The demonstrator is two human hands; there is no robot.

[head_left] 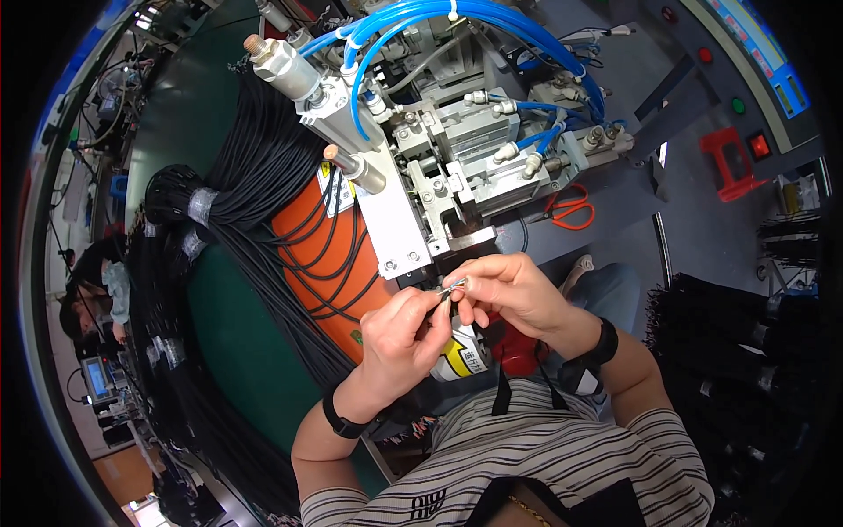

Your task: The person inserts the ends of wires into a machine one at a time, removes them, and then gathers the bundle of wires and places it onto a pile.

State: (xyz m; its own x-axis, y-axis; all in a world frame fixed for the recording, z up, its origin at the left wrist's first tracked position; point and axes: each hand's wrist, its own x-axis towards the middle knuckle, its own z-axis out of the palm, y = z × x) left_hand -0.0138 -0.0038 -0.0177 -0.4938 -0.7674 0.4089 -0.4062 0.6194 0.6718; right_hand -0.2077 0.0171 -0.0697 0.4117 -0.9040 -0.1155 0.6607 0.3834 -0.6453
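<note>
Small metal wire end [454, 286] sits pinched between both hands, just below the machine's front plate. Too small to tell more than a thin silvery tip.

Left hand [402, 338]: fingers closed around the piece from below-left, thumb and forefinger gripping it. Black band on that wrist.

Right hand [509, 292]: fingertips clamped on the same piece from the right, other fingers curled in. Black wristband here too. The two hands touch at the fingertips.

Directly above the hands: pneumatic fixture [443, 162] with white plate, metal cylinders and blue air hoses [413, 22] looping over the top.

Left of the hands: orange cylinder [329, 250] lying tilted, black cables [263, 158] draped over it, bundled with tape further left. Green worktop [237, 342] under them.

Upper right of the hands: orange-handled scissors [571, 209] on the grey machine deck. Further right, a red stool [729, 162] and panel with red and green buttons.

Far right: more black cable bundles [738, 351]. Another person sits far left, well apart.
</note>
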